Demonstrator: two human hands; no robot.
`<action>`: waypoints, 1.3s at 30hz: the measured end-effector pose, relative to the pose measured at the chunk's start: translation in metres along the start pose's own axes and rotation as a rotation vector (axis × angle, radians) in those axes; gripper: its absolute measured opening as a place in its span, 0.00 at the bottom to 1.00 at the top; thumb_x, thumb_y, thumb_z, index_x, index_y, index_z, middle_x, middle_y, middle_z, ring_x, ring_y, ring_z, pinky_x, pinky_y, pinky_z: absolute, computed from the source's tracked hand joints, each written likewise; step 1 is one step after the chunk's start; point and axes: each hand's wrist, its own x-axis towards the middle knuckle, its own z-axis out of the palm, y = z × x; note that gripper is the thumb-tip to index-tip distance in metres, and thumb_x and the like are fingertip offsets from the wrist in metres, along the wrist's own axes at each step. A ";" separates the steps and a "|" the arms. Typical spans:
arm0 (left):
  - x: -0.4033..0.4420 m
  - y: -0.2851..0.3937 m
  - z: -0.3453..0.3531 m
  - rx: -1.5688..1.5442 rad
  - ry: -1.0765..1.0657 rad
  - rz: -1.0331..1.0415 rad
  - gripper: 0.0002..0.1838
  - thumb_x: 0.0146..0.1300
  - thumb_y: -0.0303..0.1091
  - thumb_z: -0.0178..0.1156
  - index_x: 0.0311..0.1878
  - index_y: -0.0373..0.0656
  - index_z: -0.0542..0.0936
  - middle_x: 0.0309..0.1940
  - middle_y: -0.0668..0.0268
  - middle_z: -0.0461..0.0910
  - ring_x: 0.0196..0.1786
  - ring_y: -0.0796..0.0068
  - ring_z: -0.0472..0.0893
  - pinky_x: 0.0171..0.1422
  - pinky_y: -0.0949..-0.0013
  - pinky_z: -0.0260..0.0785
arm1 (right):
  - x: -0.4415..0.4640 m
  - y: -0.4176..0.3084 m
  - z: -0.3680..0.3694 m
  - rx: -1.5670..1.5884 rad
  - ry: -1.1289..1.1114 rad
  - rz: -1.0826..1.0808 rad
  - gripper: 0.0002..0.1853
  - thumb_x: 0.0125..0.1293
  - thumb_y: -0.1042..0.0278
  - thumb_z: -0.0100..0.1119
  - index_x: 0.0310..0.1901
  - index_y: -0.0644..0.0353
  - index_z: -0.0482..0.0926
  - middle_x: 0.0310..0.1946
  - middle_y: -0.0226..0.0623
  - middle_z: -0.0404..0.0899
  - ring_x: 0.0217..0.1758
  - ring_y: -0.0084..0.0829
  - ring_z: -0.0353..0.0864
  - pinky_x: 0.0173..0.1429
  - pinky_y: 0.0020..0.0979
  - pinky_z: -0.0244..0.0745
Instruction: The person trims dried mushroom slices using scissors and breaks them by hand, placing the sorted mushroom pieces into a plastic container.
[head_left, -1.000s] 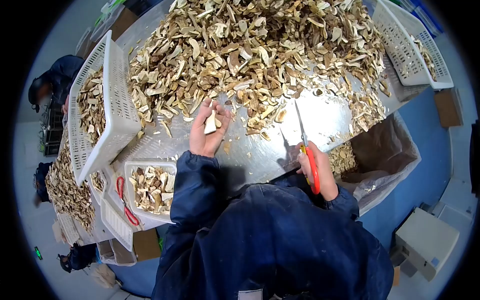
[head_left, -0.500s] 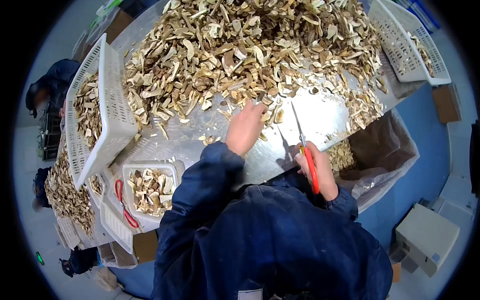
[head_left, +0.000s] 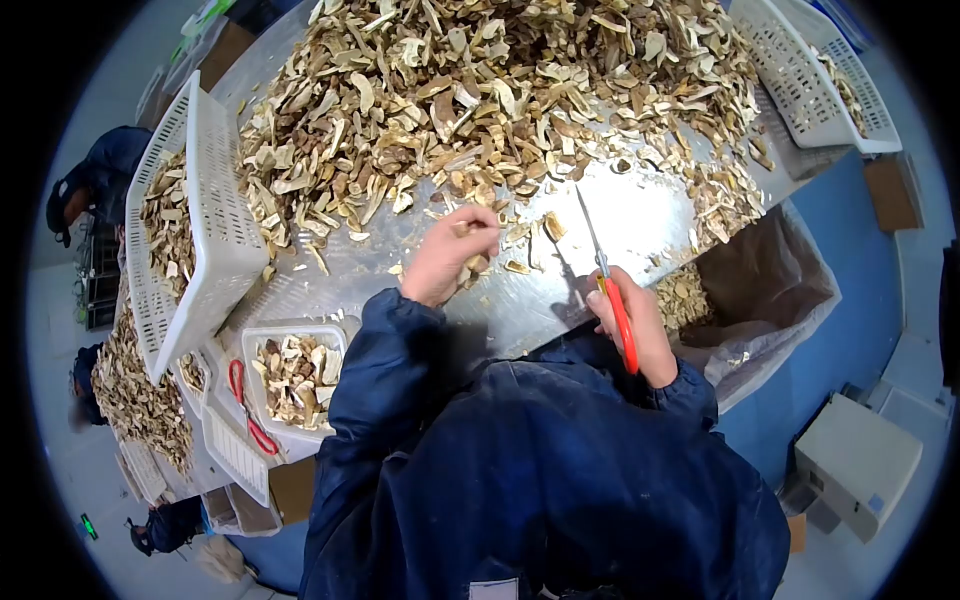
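Mushroom slices: what look like dried mushroom slices (head_left: 500,90) are lying in a broad heap on the metal table (head_left: 640,220), beyond both hands, with loose ones straggling toward the near edge.
Left hand: the left hand (head_left: 450,258) is hanging just short of the heap, fingers bent inward; pale pieces are showing at the fingers, but whether they are being pinched I cannot tell.
Right hand: the right hand (head_left: 638,318) is wrapping round red-handled scissors (head_left: 601,262), its fingers closing on the handles; the blades are pointing away from the body and looking pressed together or nearly so.
Between the hands: a brown slice (head_left: 553,228) is lying just left of the blades.
Done so far: slices are sitting in the plastic tub (head_left: 290,331) and both perforated baskets, and small bits are gathering in the lined bin (head_left: 770,355).
Left over: the loose heap is far outweighing the tub's contents, so much seems to be remaining.
Scissors count: two; one is being held, another red-handled pair (head_left: 246,406) is lying beside the tub.
Large baskets count: two; one is standing at left (head_left: 222,230), one at upper right (head_left: 780,75).
Tub and bin: one of each is showing nearby.
Slices count: too many are overlapping to number.
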 end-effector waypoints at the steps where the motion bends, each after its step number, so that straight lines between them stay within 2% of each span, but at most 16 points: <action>1: 0.005 0.002 0.005 0.202 -0.038 0.022 0.09 0.68 0.30 0.52 0.48 0.43 0.78 0.31 0.73 0.73 0.31 0.84 0.74 0.29 0.80 0.64 | -0.001 0.000 0.000 0.001 0.000 -0.003 0.18 0.67 0.55 0.59 0.38 0.64 0.73 0.12 0.38 0.68 0.16 0.34 0.71 0.25 0.34 0.64; 2: 0.011 -0.002 0.015 0.512 -0.058 0.166 0.10 0.65 0.26 0.52 0.47 0.44 0.79 0.34 0.69 0.75 0.34 0.74 0.79 0.33 0.70 0.70 | -0.001 0.000 -0.001 0.002 0.001 -0.005 0.18 0.67 0.55 0.59 0.38 0.65 0.73 0.12 0.38 0.68 0.16 0.33 0.71 0.25 0.34 0.64; 5: 0.021 -0.011 0.032 1.300 -0.035 0.555 0.15 0.60 0.23 0.56 0.49 0.48 0.80 0.36 0.64 0.74 0.37 0.62 0.79 0.39 0.61 0.72 | -0.001 0.006 0.000 -0.003 0.020 -0.050 0.17 0.67 0.55 0.59 0.37 0.65 0.73 0.12 0.37 0.68 0.15 0.32 0.69 0.24 0.33 0.63; 6: 0.018 -0.002 0.040 1.324 -0.037 0.487 0.17 0.55 0.23 0.57 0.48 0.51 0.81 0.35 0.58 0.73 0.39 0.54 0.78 0.43 0.57 0.71 | -0.001 0.008 0.001 -0.006 0.029 -0.071 0.17 0.67 0.55 0.59 0.37 0.65 0.73 0.12 0.37 0.68 0.15 0.32 0.69 0.24 0.33 0.63; 9: 0.019 -0.005 0.036 1.291 0.001 0.518 0.12 0.57 0.25 0.59 0.45 0.47 0.80 0.36 0.59 0.73 0.37 0.55 0.78 0.41 0.60 0.71 | -0.001 0.004 -0.001 0.007 0.011 -0.010 0.18 0.67 0.55 0.60 0.38 0.65 0.73 0.13 0.38 0.68 0.16 0.32 0.71 0.25 0.33 0.64; 12: 0.015 -0.010 0.021 1.088 0.085 0.614 0.10 0.59 0.26 0.59 0.44 0.45 0.79 0.32 0.63 0.74 0.30 0.64 0.77 0.34 0.65 0.70 | -0.001 0.003 -0.002 -0.002 0.013 0.029 0.18 0.66 0.55 0.60 0.39 0.65 0.73 0.14 0.41 0.69 0.17 0.35 0.73 0.26 0.34 0.65; 16: -0.012 0.011 0.006 0.011 0.104 -0.038 0.05 0.62 0.28 0.59 0.40 0.45 0.74 0.24 0.72 0.72 0.21 0.86 0.66 0.25 0.80 0.58 | 0.001 0.006 0.001 -0.043 0.003 -0.026 0.18 0.65 0.54 0.60 0.39 0.64 0.74 0.16 0.44 0.71 0.20 0.43 0.75 0.29 0.37 0.67; 19: -0.011 0.005 -0.023 -0.374 -0.011 0.090 0.08 0.60 0.28 0.60 0.42 0.42 0.74 0.26 0.72 0.73 0.22 0.85 0.68 0.26 0.80 0.59 | 0.003 0.002 0.000 -0.048 -0.022 0.013 0.18 0.65 0.54 0.61 0.40 0.64 0.74 0.18 0.46 0.72 0.22 0.46 0.75 0.30 0.38 0.68; 20: -0.010 0.001 -0.025 -0.322 0.101 0.066 0.08 0.61 0.28 0.60 0.43 0.42 0.76 0.27 0.71 0.75 0.23 0.85 0.70 0.26 0.81 0.60 | 0.003 0.002 0.001 -0.060 -0.027 0.004 0.18 0.65 0.54 0.61 0.40 0.64 0.74 0.18 0.46 0.73 0.22 0.47 0.75 0.30 0.38 0.68; 23: 0.004 -0.003 -0.021 -0.025 0.134 -0.005 0.09 0.61 0.29 0.61 0.44 0.41 0.78 0.28 0.70 0.77 0.25 0.85 0.72 0.27 0.81 0.61 | 0.005 0.003 0.004 -0.080 -0.038 -0.019 0.19 0.65 0.54 0.61 0.41 0.64 0.74 0.18 0.46 0.73 0.22 0.46 0.75 0.31 0.38 0.68; 27: 0.015 -0.007 -0.015 0.369 0.262 0.122 0.06 0.62 0.30 0.61 0.39 0.39 0.81 0.23 0.73 0.77 0.28 0.86 0.74 0.29 0.77 0.64 | 0.001 0.002 0.002 -0.050 -0.025 -0.029 0.19 0.64 0.54 0.62 0.42 0.64 0.74 0.18 0.45 0.73 0.22 0.44 0.75 0.30 0.37 0.68; 28: 0.013 -0.003 -0.017 0.491 0.350 0.115 0.08 0.60 0.33 0.62 0.36 0.38 0.81 0.23 0.68 0.79 0.27 0.75 0.78 0.31 0.70 0.67 | 0.001 0.002 0.001 -0.034 -0.025 0.002 0.19 0.64 0.54 0.62 0.42 0.64 0.74 0.18 0.45 0.73 0.22 0.44 0.75 0.30 0.37 0.68; 31: 0.002 -0.001 -0.028 0.962 0.439 0.217 0.10 0.56 0.36 0.63 0.36 0.38 0.81 0.25 0.60 0.82 0.28 0.59 0.79 0.34 0.63 0.70 | 0.000 0.004 -0.002 -0.016 -0.032 0.071 0.19 0.64 0.55 0.62 0.43 0.64 0.74 0.18 0.44 0.72 0.21 0.42 0.74 0.30 0.36 0.68; 32: -0.002 0.000 -0.026 1.005 0.385 0.133 0.14 0.54 0.39 0.63 0.37 0.38 0.80 0.30 0.52 0.81 0.35 0.48 0.79 0.39 0.57 0.70 | 0.001 0.004 -0.002 -0.032 -0.040 0.075 0.19 0.64 0.55 0.63 0.44 0.64 0.75 0.18 0.44 0.72 0.21 0.41 0.74 0.30 0.36 0.67; 35: -0.004 -0.018 -0.023 1.337 0.370 0.213 0.15 0.54 0.40 0.64 0.38 0.37 0.79 0.33 0.52 0.80 0.40 0.50 0.79 0.41 0.57 0.69 | 0.004 0.005 0.003 -0.037 -0.044 0.011 0.19 0.64 0.55 0.63 0.44 0.64 0.75 0.17 0.43 0.72 0.20 0.39 0.72 0.29 0.35 0.67; 39: -0.010 -0.006 -0.027 1.144 0.223 0.121 0.15 0.56 0.39 0.63 0.40 0.37 0.79 0.35 0.55 0.80 0.40 0.53 0.79 0.43 0.58 0.69 | 0.003 0.001 0.004 -0.039 -0.033 -0.040 0.19 0.64 0.55 0.63 0.43 0.64 0.74 0.17 0.43 0.71 0.19 0.38 0.71 0.29 0.35 0.67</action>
